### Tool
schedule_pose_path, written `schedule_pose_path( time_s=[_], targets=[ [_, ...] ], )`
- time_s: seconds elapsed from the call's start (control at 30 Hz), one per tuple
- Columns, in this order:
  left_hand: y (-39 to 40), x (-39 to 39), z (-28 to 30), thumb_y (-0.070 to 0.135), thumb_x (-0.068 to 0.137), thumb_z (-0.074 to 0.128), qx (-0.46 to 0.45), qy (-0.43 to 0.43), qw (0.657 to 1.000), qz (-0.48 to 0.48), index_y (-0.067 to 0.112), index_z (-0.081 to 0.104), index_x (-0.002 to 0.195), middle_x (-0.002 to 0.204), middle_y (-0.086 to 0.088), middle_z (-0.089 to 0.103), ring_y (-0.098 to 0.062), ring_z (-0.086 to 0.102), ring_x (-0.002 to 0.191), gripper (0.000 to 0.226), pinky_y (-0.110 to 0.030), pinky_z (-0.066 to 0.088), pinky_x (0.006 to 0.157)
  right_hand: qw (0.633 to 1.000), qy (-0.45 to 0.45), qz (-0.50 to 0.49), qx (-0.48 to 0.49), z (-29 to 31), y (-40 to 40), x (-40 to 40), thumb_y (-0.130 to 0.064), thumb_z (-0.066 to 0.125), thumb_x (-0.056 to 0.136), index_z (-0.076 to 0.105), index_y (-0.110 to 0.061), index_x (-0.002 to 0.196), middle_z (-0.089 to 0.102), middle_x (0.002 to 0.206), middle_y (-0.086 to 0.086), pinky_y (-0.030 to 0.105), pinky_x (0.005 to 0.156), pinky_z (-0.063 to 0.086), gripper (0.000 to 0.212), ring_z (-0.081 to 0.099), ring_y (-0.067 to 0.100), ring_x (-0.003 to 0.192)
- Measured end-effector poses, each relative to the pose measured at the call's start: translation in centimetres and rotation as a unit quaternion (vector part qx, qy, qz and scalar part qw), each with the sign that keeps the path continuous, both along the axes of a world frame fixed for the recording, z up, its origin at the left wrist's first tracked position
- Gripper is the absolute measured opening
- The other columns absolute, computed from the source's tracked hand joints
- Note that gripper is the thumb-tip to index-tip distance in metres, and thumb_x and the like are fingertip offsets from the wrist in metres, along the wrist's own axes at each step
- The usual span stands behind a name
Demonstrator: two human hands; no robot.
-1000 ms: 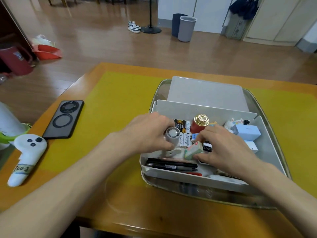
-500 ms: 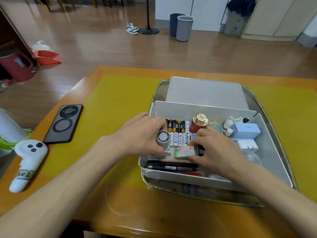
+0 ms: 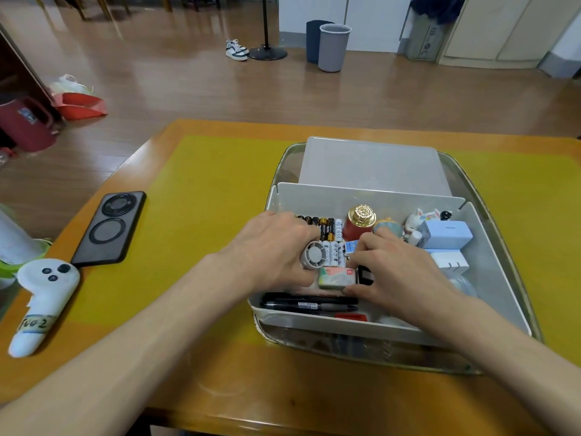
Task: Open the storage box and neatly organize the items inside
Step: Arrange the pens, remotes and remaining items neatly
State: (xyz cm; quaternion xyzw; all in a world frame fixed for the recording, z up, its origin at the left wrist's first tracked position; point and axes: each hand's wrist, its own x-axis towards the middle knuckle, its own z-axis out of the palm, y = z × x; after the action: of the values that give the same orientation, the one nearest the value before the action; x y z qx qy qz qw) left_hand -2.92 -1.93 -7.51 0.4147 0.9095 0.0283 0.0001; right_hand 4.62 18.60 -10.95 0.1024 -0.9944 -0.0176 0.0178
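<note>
Grey fan (image 3: 314,254) sits gripped in the left hand (image 3: 276,247), lower than a second ago and now beside the batteries (image 3: 333,243). The right hand (image 3: 396,272) pinches the eraser (image 3: 337,277), which has dropped flat at the fan's 5 o'clock. Both lie inside the open box (image 3: 490,278), above the pens (image 3: 309,303); tidying seems well along.

My right hand (image 3: 399,272) covers whatever's in the lower right of the box (image 3: 490,278). White cup (image 3: 12,243) is cut off at the left edge. Can't read the battery (image 3: 330,228) labels, too small.
</note>
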Motion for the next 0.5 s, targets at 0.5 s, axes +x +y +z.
schedule_pose_path(
  time_s=[0.5],
  targets=[
    [1.8,-0.1,-1.9,0.051,0.082,0.066,-0.091,0.007,0.996,0.023,0.02,0.063,0.092,0.092,0.003,0.062,-0.019,0.058,0.09,0.033,-0.036,0.05,0.082,1.0,0.009,0.025,0.01,0.1,0.3,0.3,-0.056,0.068,0.078,0.074,-0.032,0.099,0.057,0.095,-0.013,0.023,0.061,0.03,0.033,0.047,0.012,0.096]
  ],
)
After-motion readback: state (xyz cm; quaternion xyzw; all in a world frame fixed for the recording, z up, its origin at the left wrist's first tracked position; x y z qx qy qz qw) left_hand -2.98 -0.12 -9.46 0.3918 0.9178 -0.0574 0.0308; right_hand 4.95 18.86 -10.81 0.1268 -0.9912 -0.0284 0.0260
